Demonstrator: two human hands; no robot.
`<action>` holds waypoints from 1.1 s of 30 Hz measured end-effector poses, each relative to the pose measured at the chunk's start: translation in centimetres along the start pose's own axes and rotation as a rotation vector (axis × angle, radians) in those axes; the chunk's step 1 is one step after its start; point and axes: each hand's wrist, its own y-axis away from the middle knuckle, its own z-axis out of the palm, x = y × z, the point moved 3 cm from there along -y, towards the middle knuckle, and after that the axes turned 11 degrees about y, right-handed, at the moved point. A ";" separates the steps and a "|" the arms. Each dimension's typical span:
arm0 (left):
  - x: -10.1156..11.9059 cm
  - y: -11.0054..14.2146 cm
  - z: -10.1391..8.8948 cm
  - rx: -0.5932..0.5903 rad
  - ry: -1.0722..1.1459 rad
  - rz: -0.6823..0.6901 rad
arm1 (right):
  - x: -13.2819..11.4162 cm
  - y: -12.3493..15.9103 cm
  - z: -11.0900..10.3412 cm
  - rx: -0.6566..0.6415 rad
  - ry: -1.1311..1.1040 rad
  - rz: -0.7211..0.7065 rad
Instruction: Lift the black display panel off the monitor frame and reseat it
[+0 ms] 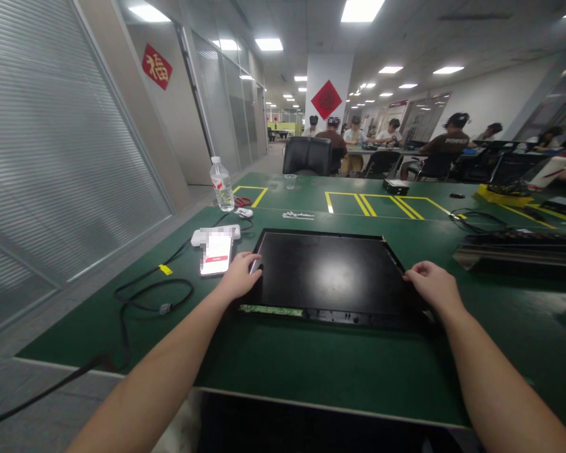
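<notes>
A black monitor panel [330, 270] lies face up on the green table [311, 365] in front of me. Along its near edge an exposed green circuit board [273, 311] shows at the left, with a dark strip beside it. My left hand [239, 275] grips the panel's left edge, thumb and fingers over the border. At the right edge, my right hand [431, 284] has thumb and forefinger pinched on the black rim; its other fingers are curled. The undersides of both grips are hidden.
Left of the panel lie a lit phone [217, 253], a white power strip [200, 236] and a black cable [122, 314]. Behind stand a water bottle [223, 185], red-handled scissors [243, 202] and a caliper [298, 216]. A long metal-edged part [514, 255] is at right.
</notes>
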 end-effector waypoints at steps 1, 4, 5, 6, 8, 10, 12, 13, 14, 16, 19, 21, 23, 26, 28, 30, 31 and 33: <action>0.2 0.0 -0.2 -0.005 -0.004 -0.005 | -0.1 0.0 -0.1 -0.003 -0.001 0.003; 0.5 0.2 -0.8 -0.015 -0.025 -0.067 | -0.3 0.2 -0.3 -0.015 -0.004 0.017; 0.5 0.2 -1.1 -0.013 -0.029 -0.097 | -0.4 0.2 -0.3 -0.016 -0.008 0.019; 0.6 0.2 -1.3 -0.009 -0.031 -0.126 | -0.5 0.3 -0.3 -0.015 -0.013 0.018; 0.5 0.3 -1.7 -0.004 -0.039 -0.178 | -0.5 0.3 -0.4 -0.009 -0.030 0.015; 0.5 0.4 -1.9 -0.003 -0.070 -0.209 | -0.4 0.3 -0.4 -0.003 -0.048 0.021; 0.3 0.4 -2.0 -0.004 -0.122 -0.216 | -0.1 0.2 -0.5 0.009 -0.042 0.040; 0.3 0.4 -2.1 -0.008 -0.151 -0.211 | 0.1 0.1 -0.5 0.019 -0.028 0.050; 0.2 0.4 -2.1 -0.013 -0.179 -0.204 | 0.3 0.0 -0.5 0.032 -0.010 0.058; 0.1 0.4 -2.1 -0.025 -0.223 -0.190 | 0.8 -0.3 -0.4 0.055 0.021 0.070; 0.0 0.2 -2.1 -0.028 -0.237 -0.174 | 1.4 -0.7 0.1 0.054 0.038 0.081; 0.0 0.1 -2.0 -0.031 -0.237 -0.167 | 1.4 -0.9 0.5 0.022 0.042 0.076; 0.1 0.0 -1.9 -0.040 -0.252 -0.161 | 1.2 -0.9 0.9 -0.017 0.042 0.060; 0.3 0.0 -1.8 -0.058 -0.280 -0.146 | 0.8 -0.7 1.1 -0.062 0.036 0.040; 0.5 0.0 -1.7 -0.074 -0.296 -0.134 | 0.6 -0.6 1.0 -0.073 0.033 0.038; 0.6 0.0 -1.7 -0.094 -0.319 -0.122 | 0.6 -0.6 1.0 -0.078 0.035 0.041; 0.6 0.0 -1.7 -0.104 -0.331 -0.116 | 0.7 -0.6 1.0 -0.081 0.036 0.044; 0.6 0.0 -1.7 -0.117 -0.341 -0.104 | 0.8 -0.6 1.0 -0.083 0.037 0.045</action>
